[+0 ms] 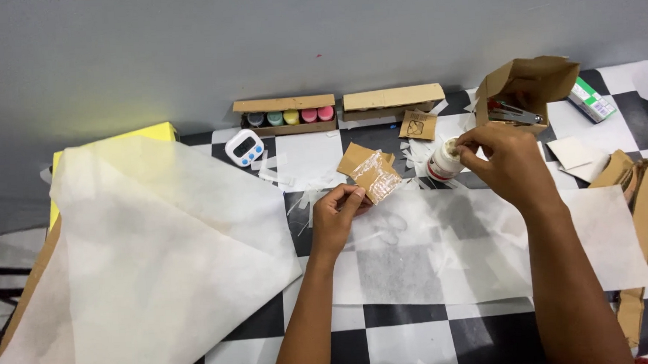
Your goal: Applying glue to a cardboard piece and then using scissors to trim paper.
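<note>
Partly hidden glue bottle (441, 162) under right hand (506, 161)

Both forearms reach forward; left hand (335, 217) fingers pinch together, right hand (509, 161) curls, fingertips closed.

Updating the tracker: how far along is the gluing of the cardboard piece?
Done: small cardboard piece looks shiny with glue. In hand: left hand holds it; right hand is at the white glue bottle. Left: it's joined to nothing yet; more cut cardboard pieces lie loose.
</note>
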